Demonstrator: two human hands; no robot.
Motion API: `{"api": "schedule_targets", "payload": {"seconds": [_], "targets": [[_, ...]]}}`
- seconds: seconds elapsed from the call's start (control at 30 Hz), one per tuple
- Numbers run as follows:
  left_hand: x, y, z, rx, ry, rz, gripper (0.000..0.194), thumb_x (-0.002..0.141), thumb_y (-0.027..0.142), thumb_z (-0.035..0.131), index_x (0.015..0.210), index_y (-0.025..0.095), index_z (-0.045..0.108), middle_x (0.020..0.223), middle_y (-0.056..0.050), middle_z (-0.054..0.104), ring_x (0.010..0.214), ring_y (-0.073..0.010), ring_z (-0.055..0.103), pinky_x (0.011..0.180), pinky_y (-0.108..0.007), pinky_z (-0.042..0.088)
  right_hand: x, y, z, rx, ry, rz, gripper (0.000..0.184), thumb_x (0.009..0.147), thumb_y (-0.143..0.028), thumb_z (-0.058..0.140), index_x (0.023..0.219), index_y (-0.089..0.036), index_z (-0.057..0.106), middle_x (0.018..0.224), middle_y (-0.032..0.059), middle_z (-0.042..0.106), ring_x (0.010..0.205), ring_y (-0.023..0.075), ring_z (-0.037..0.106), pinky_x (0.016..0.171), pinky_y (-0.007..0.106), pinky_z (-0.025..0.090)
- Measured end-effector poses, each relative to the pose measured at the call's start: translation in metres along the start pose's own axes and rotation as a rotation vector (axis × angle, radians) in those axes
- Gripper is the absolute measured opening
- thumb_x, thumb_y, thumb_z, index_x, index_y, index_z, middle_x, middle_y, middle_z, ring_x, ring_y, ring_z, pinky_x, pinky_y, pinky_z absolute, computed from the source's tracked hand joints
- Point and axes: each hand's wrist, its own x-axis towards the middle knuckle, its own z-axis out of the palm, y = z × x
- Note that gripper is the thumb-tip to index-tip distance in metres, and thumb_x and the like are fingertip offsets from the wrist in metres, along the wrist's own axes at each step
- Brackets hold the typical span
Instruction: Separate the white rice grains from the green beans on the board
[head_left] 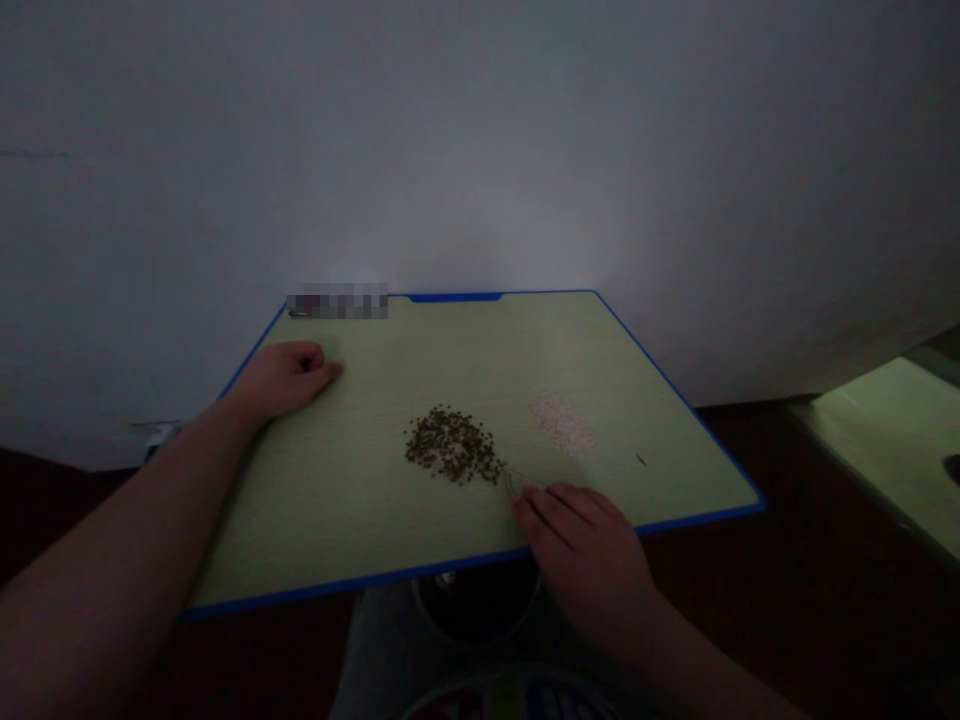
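Note:
My right hand [585, 555] rests near the board's front edge, its fingers pinched round thin metal tweezers [511, 484]. The tips of the tweezers reach the right edge of a loose pile of small dark green-brown beans or seeds [450, 445]; whether a grain sits between the tips is too small to tell. Right of that pile lies a spread of pale, whitish grains [561, 422]. My left hand [289, 378] lies on the left side of the board, fingers curled in and thumb pointing right, with nothing visible in it.
The pale yellow-green tabletop [360, 520] has a blue rim and stands against a grey wall [480, 150]. A small reddish-brown sliver [640, 459] lies at the right. Below the front edge is a dark round container [480, 605]. Another light surface [885, 430] stands at far right.

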Motion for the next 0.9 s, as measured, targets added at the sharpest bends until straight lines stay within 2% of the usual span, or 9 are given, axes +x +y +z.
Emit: {"api": "schedule_targets", "payload": {"seconds": [0.27, 0.5, 0.63, 0.73, 0.9], "targets": [[0.000, -0.003, 0.001, 0.007, 0.007, 0.013, 0.043, 0.077, 0.063, 0.051, 0.060, 0.025, 0.040, 0.053, 0.003, 0.042, 0.059, -0.0156, 0.043, 0.059, -0.031, 0.032, -0.006, 0.025, 0.001, -0.108, -0.013, 0.042, 0.034, 0.088, 0.000, 0.051, 0.106, -0.011, 0.078, 0.096, 0.0108, 0.083, 0.085, 0.0232, 0.072, 0.077, 0.036, 0.057], [0.000, 0.000, 0.000, 0.003, -0.006, 0.010, 0.041, 0.078, 0.060, 0.051, 0.060, 0.025, 0.039, 0.054, 0.003, 0.041, 0.059, -0.0153, 0.042, 0.059, -0.031, 0.031, 0.001, 0.001, -0.009, 0.005, 0.021, 0.027, 0.036, 0.086, 0.001, 0.048, 0.101, -0.013, 0.077, 0.089, 0.0064, 0.082, 0.079, 0.0209, 0.071, 0.071, 0.035, 0.055], [0.000, 0.002, -0.001, -0.005, 0.002, 0.021, 0.043, 0.077, 0.062, 0.051, 0.059, 0.025, 0.039, 0.053, 0.003, 0.041, 0.058, -0.0150, 0.042, 0.059, -0.031, 0.031, 0.005, -0.009, -0.007, 0.040, -0.023, 0.001, 0.034, 0.082, -0.003, 0.053, 0.105, -0.013, 0.076, 0.092, 0.0070, 0.082, 0.080, 0.0214, 0.071, 0.071, 0.036, 0.054], [-0.002, 0.002, -0.002, -0.012, 0.009, 0.017, 0.043, 0.076, 0.062, 0.051, 0.059, 0.025, 0.039, 0.052, 0.003, 0.040, 0.057, -0.0149, 0.042, 0.058, -0.030, 0.032, 0.009, -0.006, -0.004, 0.012, -0.053, 0.018, 0.034, 0.079, -0.003, 0.057, 0.106, -0.012, 0.077, 0.092, 0.0074, 0.082, 0.079, 0.0217, 0.071, 0.070, 0.035, 0.054], [-0.002, 0.001, -0.002, -0.012, 0.006, 0.021, 0.042, 0.076, 0.062, 0.051, 0.060, 0.025, 0.039, 0.051, 0.003, 0.040, 0.057, -0.0151, 0.043, 0.058, -0.030, 0.032, 0.007, 0.014, 0.000, -0.106, -0.070, 0.070, 0.036, 0.080, 0.002, 0.056, 0.104, -0.014, 0.078, 0.094, 0.0076, 0.083, 0.082, 0.0221, 0.072, 0.072, 0.034, 0.056]]}}
